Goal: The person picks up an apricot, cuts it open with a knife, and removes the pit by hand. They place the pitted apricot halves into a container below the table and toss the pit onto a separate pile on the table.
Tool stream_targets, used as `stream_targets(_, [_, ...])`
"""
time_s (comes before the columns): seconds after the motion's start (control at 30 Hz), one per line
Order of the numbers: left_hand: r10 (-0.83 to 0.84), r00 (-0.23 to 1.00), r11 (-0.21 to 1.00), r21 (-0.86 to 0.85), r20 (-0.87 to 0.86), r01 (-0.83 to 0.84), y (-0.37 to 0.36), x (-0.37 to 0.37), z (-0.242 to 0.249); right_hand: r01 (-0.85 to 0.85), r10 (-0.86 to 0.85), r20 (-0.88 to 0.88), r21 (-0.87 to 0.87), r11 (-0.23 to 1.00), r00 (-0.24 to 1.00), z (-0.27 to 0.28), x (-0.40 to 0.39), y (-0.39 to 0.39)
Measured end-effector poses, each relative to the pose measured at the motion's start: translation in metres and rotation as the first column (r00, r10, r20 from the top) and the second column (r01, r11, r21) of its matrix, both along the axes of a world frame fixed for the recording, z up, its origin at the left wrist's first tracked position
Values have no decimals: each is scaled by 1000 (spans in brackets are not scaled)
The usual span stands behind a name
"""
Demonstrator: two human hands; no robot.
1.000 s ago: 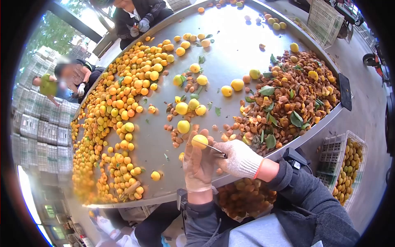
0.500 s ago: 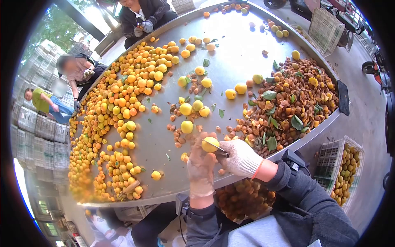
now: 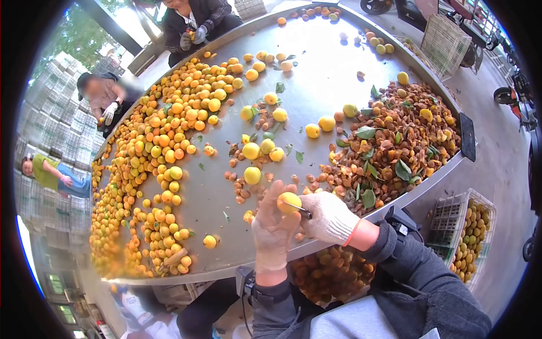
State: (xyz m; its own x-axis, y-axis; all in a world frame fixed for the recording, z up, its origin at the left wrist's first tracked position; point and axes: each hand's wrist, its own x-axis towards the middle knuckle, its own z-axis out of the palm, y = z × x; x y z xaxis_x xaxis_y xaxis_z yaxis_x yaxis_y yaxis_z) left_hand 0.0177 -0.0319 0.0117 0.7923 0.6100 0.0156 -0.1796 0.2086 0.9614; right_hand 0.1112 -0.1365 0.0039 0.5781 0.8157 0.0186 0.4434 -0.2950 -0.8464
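Observation:
In a thin pale glove, my left hand [image 3: 270,234] grips a yellow apricot [image 3: 289,203] between thumb and fingers, just above the table's near edge. My right hand [image 3: 330,217], in a white knitted glove, is closed around a small knife [image 3: 305,213]. The handle is mostly hidden in my fist, and the thin blade lies against the apricot's face. Just beyond my left hand, another yellow apricot [image 3: 252,175] rests on the metal table [image 3: 220,226] among scattered brown pits. To the right of my hands spreads a heap of brown pits [image 3: 389,144] mixed with green leaves.
Whole apricots [image 3: 164,141] cover the table's left side. Below the near edge stands a container of fruit [image 3: 333,274]; a white crate [image 3: 449,217] of apricots is at right. Co-workers sit across the table, one in a dark jacket [image 3: 212,14]. Stacked crates [image 3: 42,141] fill the left background.
The apricot has turned slightly in my left fingers, with the blade still against it. At the left, a co-worker's lower hand has come up off the table edge. My view has shifted slightly.

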Motion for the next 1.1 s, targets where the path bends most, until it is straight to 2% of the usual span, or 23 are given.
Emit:
stream_targets(0.07, [-124,991,952,-289,-53,104,6,0,4,3,-3,-2,-44,999,1000,-1,-1,0])
stream_targets(0.1, [-124,991,951,-290,-53,104,5,0,5,9,-9,5,-41,999,1000,0,-2,0])
stream_targets(0.17, [-58,987,998,-16,-153,56,0,-1,10,17,-16,10,-42,999,1000,-1,-3,0])
stream_targets(0.2, [-59,987,998,-17,-153,57,-1,-2,14,38,-39,28,11,999,999,-4,-4,0])
stream_targets(0.23, [-11,973,994,102,-230,36,-3,-3,20,60,-63,45,65,996,997,-5,-4,1])
stream_targets(0.27, [44,952,975,221,-302,25,-4,-4,22,63,-66,43,63,996,997,-2,-2,0])
stream_targets(0.3, [43,952,975,220,-303,26,-3,-3,14,6,-6,-1,-36,999,1000,3,2,0])
stream_targets(0.33, [80,973,911,412,-218,17,-1,0,3,-59,53,-50,-127,990,997,6,3,2])
stream_targets(0.37, [114,985,803,596,-126,-16,2,1,-3,-71,72,3,-157,985,997,-5,5,-1])
stream_targets(0.4, [75,986,773,634,-146,35,2,-1,-4,-120,130,60,-155,981,990,-19,6,-2])
stream_targets(0.43, [100,979,721,691,-177,51,3,-3,-3,-104,103,119,3,995,988,-22,5,-3])
stream_targets(0.47, [42,994,695,717,-102,44,11,-3,-4,-99,104,-156,39,994,982,-12,4,-3])
stream_targets(0.5, [-42,996,976,215,83,24,5,-1,-24,173,81,-890,176,969,449,6,-1,1])
stream_targets(0.53, [-161,986,962,-220,29,164,4,-2,-27,104,27,-585,190,976,810,-5,-3,5])
stream_targets(0.57, [-160,986,955,-244,50,168,4,1,-25,-1,43,-160,258,966,986,-9,0,6])
stream_targets(0.6, [-156,984,988,-14,-88,155,5,1,-21,45,10,-189,283,958,982,-12,-2,10])
stream_targets(0.63, [-124,989,992,7,-83,125,4,3,-25,62,0,-250,242,968,968,-8,-1,10])
stream_targets(0.73, [-85,996,996,5,-8,85,1,5,-39,81,-16,-253,247,966,967,-17,-2,11])
stream_targets(0.8, [24,999,958,285,34,-32,2,5,-38,51,-22,-138,207,977,990,-22,1,9])
stream_targets(0.93, [46,999,950,311,-16,-39,3,0,-18,23,10,-130,250,968,991,-24,1,12])
stream_targets(1.0, [179,983,719,679,28,-150,4,0,-15,-52,64,-318,45,998,946,-1,2,9])
stream_targets(1.03, [183,983,718,678,31,-155,4,0,-13,-56,67,-315,45,997,947,-12,5,9])
stream_targets(1.1, [162,986,793,588,49,-160,3,-1,-9,-20,96,-427,179,984,899,-45,12,10])
